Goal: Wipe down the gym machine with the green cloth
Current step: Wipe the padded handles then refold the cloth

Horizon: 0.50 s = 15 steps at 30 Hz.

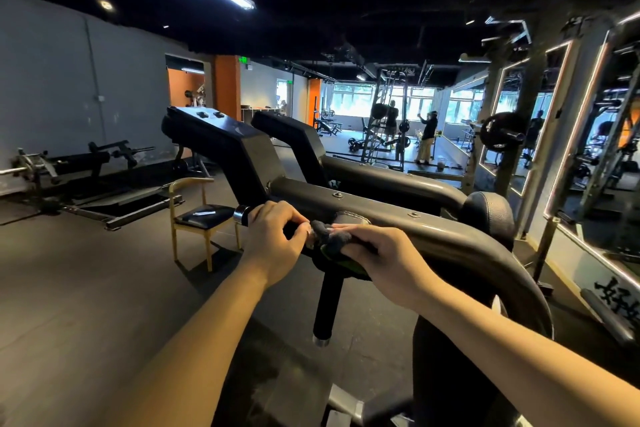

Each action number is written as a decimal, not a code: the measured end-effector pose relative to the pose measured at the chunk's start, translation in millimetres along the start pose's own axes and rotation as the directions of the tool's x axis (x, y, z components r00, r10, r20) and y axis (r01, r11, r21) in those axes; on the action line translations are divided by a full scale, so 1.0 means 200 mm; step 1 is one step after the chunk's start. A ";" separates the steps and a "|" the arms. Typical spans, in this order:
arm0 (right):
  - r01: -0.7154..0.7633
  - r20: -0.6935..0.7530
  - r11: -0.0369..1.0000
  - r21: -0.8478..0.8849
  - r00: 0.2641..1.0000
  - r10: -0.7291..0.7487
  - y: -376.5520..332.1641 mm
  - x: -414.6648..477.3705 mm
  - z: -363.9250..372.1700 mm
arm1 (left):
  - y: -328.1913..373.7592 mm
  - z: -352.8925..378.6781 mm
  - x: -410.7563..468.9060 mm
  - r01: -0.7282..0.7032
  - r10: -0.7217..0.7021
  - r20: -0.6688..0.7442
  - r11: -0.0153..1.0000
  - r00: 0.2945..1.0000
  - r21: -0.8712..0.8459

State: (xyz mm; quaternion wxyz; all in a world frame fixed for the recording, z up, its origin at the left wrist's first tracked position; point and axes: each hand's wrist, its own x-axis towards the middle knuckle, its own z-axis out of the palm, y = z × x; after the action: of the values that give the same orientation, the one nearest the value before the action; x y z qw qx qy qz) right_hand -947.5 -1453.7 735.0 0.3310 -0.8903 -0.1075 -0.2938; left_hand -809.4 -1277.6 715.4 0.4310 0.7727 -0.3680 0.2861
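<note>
At the near end of the machine (381,211), right where the grey bar meets its grips, both hands are in close. The left hand (277,239) wraps its fingers round the sideways handle (244,215), just inside the shiny end cap. That is most likely a steadying grip, so the bar does not shift under pressure. The right hand (384,263) has the cloth (325,236) bunched under curled fingers and pressed onto the joint between that handle and the bar. The cloth shows grey on top, with a green edge peeking out below the knuckles. Bunching it probably gives a thick pad that moulds round the tube. The two hands sit nearly touching, left fingertips just beside the cloth. The second grip (327,302), hanging straight down beneath the hands, and the round black pad (491,215) to the right look like surfaces left to wipe. Well off to the left stands a wooden chair (197,215), out of the way.
</note>
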 end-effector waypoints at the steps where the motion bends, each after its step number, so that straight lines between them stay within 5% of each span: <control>1: 0.012 -0.029 0.999 0.035 1.000 -0.011 0.01 -0.04 0.01 | -0.01 0.00 0.00 -0.002 0.002 0.013 1.000 1.000 -0.007; 4: -0.001 -0.194 0.994 0.111 0.981 0.023 0.04 -0.13 0.06 | -0.05 0.00 0.01 0.009 -0.008 0.056 1.000 0.998 -0.020; 8: -0.182 -0.371 0.935 0.305 0.882 0.292 0.09 -0.12 0.15 | -0.04 -0.03 0.04 0.062 -0.062 0.145 0.998 0.988 0.007; 15: -0.350 -0.347 0.828 0.439 0.784 0.515 0.05 -0.20 0.23 | 0.07 -0.02 0.02 0.085 -0.099 0.319 0.995 0.943 0.058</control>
State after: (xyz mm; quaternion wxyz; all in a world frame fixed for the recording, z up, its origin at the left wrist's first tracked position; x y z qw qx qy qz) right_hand -955.5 -1432.4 677.6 0.5593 -0.7235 0.1321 -0.3825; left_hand -818.6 -1280.2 726.0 0.3615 0.8342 -0.3907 0.1440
